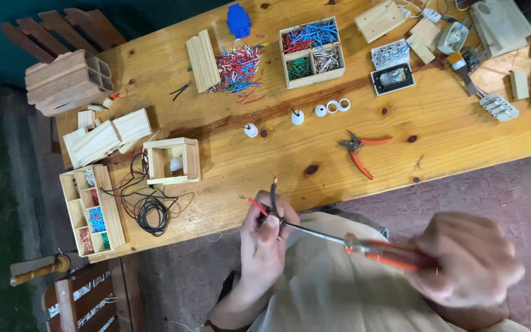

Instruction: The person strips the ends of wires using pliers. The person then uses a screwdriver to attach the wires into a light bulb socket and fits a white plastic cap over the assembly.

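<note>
A person is working below the near edge of a wooden table [339, 160], seen from above. The left hand [264, 237] is closing its fingers around a small part with a red wire [257, 206] and a black wire [273, 195] sticking up out of the fist, just over the table's front edge. The right hand [469, 258] is gripping the orange handle of a screwdriver [364, 246], its fingers wrapped fully around it, and the metal shaft is reaching across to touch the part in the left hand.

On the table, orange-handled pliers [359, 150] are lying open, well apart from both hands. Beyond them, small white rings and caps [321, 110] are sitting in a loose row. Farther back, a compartmented wooden box [311, 52] is holding red, blue, green and pale wire pieces, with a loose heap of red and blue wire scraps [238, 69] just beside it. To the left, a small wooden box with a bulb inside [172, 161] is standing near a coil of black cable [152, 212], and a second divided wooden tray [90, 212] is resting at the table's corner. White switch parts [391, 64] are lying near the far right.
</note>
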